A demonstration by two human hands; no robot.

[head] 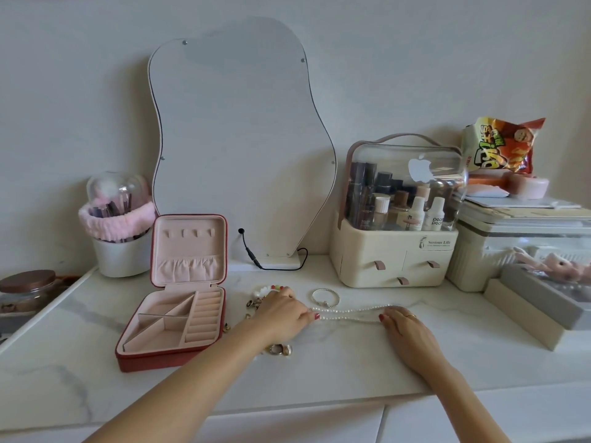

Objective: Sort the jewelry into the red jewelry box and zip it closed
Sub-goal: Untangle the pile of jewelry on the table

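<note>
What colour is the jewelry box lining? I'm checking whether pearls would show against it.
Pale pink lining, seen in the head view.

White marble desk (319,372) holding an open red jewelry box (174,314), pearl necklace (351,311), silver bracelet (325,297), rings (281,349), mirror (243,148), makeup organizer (396,251).
</note>
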